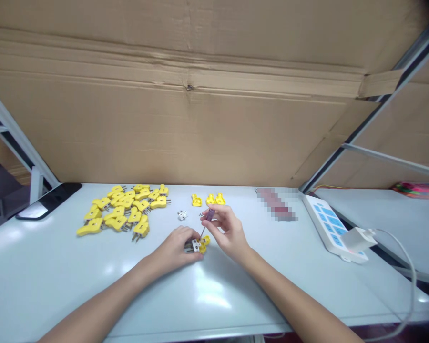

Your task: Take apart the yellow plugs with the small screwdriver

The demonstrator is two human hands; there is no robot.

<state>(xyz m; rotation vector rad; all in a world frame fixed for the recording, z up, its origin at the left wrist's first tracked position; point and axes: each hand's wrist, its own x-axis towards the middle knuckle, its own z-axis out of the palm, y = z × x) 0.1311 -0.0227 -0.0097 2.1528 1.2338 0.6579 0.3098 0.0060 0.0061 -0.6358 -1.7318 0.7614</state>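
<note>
My left hand (181, 247) is closed around an opened electrical plug (196, 245) with a white core and yellow shell, holding it against the table. Metal pins stick out of its left side, partly under my fingers. Between the fingertips of my right hand (229, 230) stands a screwdriver (210, 214) with a purplish handle. Its thin shaft slants down to the plug, where the tip is too small to make out. Behind my hands lie a white plug core (182, 215), a yellow shell half (196, 200) and more yellow shell pieces (219, 198).
Several yellow plugs (123, 209) lie heaped at the left. A black phone-like slab (50, 201) is at the far left edge. On the right, a white power strip (334, 228) carries a charger (359, 239) with a cable. A cardboard wall (207, 133) closes off the back.
</note>
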